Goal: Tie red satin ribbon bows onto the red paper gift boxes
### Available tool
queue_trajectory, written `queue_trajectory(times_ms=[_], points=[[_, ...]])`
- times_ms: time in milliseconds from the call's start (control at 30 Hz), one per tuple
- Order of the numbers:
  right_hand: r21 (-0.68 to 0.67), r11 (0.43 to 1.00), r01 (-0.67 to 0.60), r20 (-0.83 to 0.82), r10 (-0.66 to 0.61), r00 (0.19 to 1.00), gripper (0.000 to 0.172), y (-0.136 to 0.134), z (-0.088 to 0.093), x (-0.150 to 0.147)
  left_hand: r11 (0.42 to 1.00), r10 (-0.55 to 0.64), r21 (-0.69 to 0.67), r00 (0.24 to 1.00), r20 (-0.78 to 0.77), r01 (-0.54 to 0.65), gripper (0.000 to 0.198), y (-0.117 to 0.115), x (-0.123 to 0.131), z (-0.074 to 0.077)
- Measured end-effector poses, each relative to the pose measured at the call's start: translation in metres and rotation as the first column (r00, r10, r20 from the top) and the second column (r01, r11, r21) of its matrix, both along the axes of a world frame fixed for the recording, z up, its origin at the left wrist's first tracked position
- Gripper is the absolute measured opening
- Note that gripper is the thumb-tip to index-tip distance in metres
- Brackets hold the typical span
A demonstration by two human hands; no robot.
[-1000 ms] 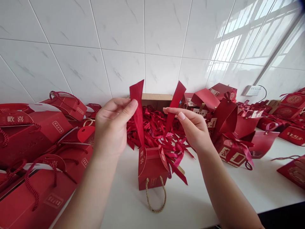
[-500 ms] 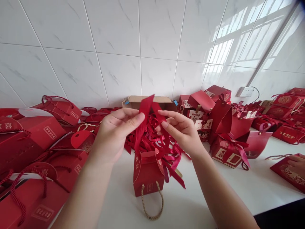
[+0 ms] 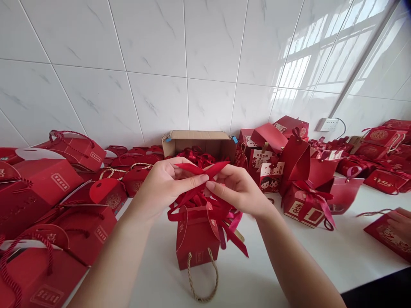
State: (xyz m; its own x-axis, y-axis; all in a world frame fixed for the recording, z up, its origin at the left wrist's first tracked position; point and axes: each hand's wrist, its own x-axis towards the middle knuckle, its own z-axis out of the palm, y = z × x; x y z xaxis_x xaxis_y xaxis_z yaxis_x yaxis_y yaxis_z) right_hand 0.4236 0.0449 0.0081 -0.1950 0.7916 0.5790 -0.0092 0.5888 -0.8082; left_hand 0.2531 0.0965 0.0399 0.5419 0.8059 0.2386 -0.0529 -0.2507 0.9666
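A red ribbon (image 3: 218,169) is crossed between my two hands, above a small red gift box. My left hand (image 3: 173,184) pinches one end between thumb and fingers. Thumb and fingers of my right hand (image 3: 236,188) are closed on the other side, with the thumb tips nearly touching at the crossing. Below them the red gift box (image 3: 199,239) stands on the white table, its twisted tan rope handle (image 3: 204,297) hanging down toward me. Part of the ribbon runs across the top of the box. Loose ribbons behind it are partly hidden by my hands.
An open cardboard box (image 3: 199,139) with red ribbons stands by the tiled wall. Red gift boxes with rope handles (image 3: 48,179) crowd the left. More decorated boxes (image 3: 306,205) stand at right. Another person's hand (image 3: 401,222) rests on a red box at the far right.
My hands have come closer together and slightly lower. The ribbon ends, held up apart before, now cross each other between my fingers.
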Motion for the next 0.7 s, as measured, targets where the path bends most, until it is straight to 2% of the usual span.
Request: queue_trajectory(times_ms=[200,333,500,700], points=[[-0.125,0.991,0.051,0.006,-0.051,0.999,0.020,-0.0027,0.0036,-0.0022,0.993,0.073,0.093,0.996,0.060,-0.078,0.025,-0.0001,-0.0006,-0.0039],[-0.165,0.985,0.042,-0.015,-0.045,0.999,0.024,-0.0032,0.0044,-0.0034,0.992,0.079,0.096,0.997,0.019,-0.081,0.025,0.0004,-0.0011,-0.0054],[-0.171,0.978,0.119,0.020,-0.117,0.993,0.028,-0.0017,0.0032,-0.0040,0.976,0.118,0.191,0.992,-0.046,-0.107,0.024,0.0012,-0.0035,-0.0044],[-0.165,0.986,0.010,-0.072,-0.022,0.997,0.019,0.0006,0.0044,-0.0045,0.936,0.173,0.332,0.975,-0.136,-0.120,0.025,0.0016,-0.0050,-0.0017]])
